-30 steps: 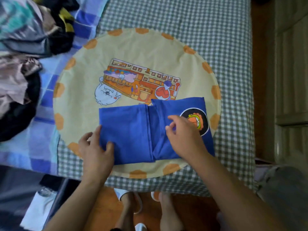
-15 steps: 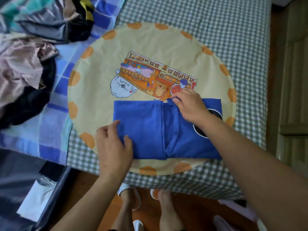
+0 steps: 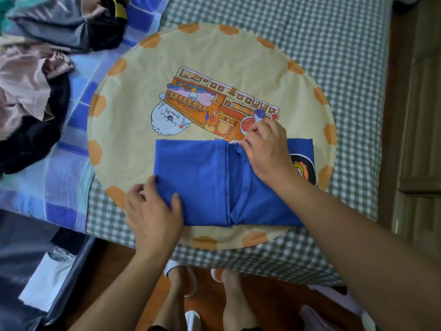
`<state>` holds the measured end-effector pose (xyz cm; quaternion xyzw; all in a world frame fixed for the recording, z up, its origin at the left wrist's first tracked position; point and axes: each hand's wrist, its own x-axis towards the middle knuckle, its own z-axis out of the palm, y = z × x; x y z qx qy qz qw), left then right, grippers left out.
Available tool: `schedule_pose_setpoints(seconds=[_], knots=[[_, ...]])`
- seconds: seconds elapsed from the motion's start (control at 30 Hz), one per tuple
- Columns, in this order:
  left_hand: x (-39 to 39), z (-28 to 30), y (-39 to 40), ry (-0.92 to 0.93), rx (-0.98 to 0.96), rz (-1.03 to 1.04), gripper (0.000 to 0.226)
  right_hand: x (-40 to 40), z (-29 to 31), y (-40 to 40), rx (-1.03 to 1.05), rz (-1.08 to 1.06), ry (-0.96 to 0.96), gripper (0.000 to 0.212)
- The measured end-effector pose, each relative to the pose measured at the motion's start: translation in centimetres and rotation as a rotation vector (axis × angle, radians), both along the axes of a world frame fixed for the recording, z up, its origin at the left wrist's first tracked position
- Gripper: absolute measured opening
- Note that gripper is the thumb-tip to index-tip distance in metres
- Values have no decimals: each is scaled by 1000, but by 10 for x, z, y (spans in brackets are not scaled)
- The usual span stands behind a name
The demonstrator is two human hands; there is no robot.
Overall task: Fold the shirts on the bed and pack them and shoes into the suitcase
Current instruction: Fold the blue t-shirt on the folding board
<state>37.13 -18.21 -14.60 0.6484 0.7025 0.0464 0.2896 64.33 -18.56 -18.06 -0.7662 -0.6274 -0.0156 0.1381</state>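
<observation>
The blue shirt (image 3: 205, 180) lies on the near half of the round yellow cartoon mat (image 3: 214, 56) that covers the checked bed (image 3: 334, 32), already folded down to a neat band, with a round printed badge showing at its right end. The left hand (image 3: 154, 212) grips the shirt's near left corner, thumb on top of the cloth and fingers curled around the edge. The right hand (image 3: 267, 154) sits at the shirt's far edge, right of the middle fold line, its fingers bent and seemingly pinching a bit of the top layer there, though the fingertips are partly hidden. This looks like the folding step, well along for this one garment. I would judge the next move to be bringing one half over the other to make a compact square, which calls for keeping the layers aligned so the inner flap does not slip out. To the left of the mat a heap of unfolded clothes (image 3: 35, 80) waits on a blue patterned cover, and nearer than that, below the bed's edge, sits what appears to be the open suitcase (image 3: 35, 271) with something white inside.
</observation>
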Motion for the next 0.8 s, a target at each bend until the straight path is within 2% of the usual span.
schedule_pose_setpoints(seconds=[0.07, 0.17, 0.2, 0.4, 0.47, 0.53, 0.6, 0.73, 0.8], knots=[[-4, 2, 10, -45, -61, 17, 66, -4, 5, -20, -55, 59, 14, 35], [-2, 7, 19, -125, -129, -5, 62, -20, 3, -55, -415, 96, 7, 72], [-2, 7, 21, -130, -141, -22, 60, -24, 0, -62, -496, 105, -14, 79], [-7, 14, 31, -230, -254, 69, 48, -22, -11, -67, -534, 129, -101, 79], [-7, 21, 37, -358, -393, 195, 40, -26, -13, -65, -556, 100, -102, 77], [-5, 31, 41, -564, -529, 307, 37, -28, -9, -60, -573, 74, -62, 74], [0, 51, 42, -699, -540, 289, 39, -30, 3, -55, -499, 33, 140, 70], [44, 102, 25, -819, -436, 1, 56, -13, 66, -65, -255, -354, 1123, 44], [88, 114, 2, -814, -442, -169, 61, 5, 95, -79, -178, -482, 1581, 43]])
